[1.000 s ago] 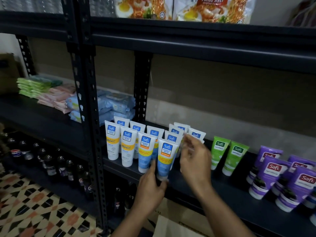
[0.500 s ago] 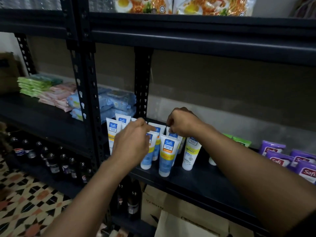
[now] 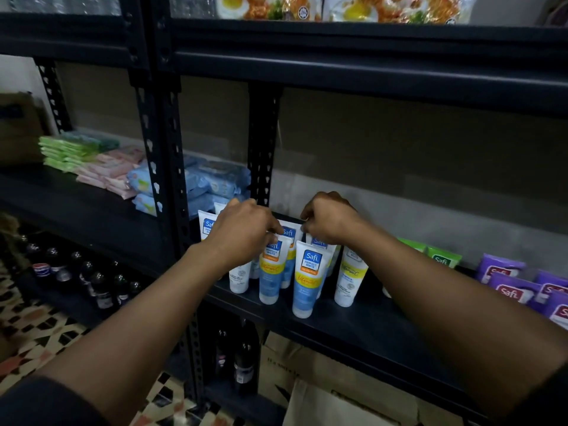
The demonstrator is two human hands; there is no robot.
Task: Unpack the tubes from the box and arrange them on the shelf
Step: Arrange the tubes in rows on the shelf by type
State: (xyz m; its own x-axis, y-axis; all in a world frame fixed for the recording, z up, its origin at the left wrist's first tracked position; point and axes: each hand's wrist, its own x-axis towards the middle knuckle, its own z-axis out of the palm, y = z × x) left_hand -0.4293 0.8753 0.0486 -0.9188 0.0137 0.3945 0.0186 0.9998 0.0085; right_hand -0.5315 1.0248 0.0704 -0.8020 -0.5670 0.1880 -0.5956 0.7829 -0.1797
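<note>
Several blue-and-white tubes [image 3: 309,278] stand cap-down in rows on the dark shelf [image 3: 362,329]. My left hand [image 3: 246,232] reaches over the left rows, fingers pinching the top edge of a blue tube [image 3: 270,269]. Over the back rows, my right hand [image 3: 330,221] is curled on the top of a rear tube [image 3: 318,241]. A white tube [image 3: 350,278] stands just right of the group. The cardboard box [image 3: 322,388] sits below the shelf, partly hidden by my arms.
Green tubes [image 3: 442,259] and purple tubes [image 3: 516,287] stand further right on the same shelf. Wipe packs [image 3: 215,182] and stacked sachets [image 3: 70,152] lie on the left shelf. Dark bottles [image 3: 92,281] fill the lower level. A perforated upright post [image 3: 163,179] stands left of the tubes.
Both hands rose from the front tubes to the tops of the rows further back, and the view moved closer to the shelf. In the last half second the hands barely shifted.
</note>
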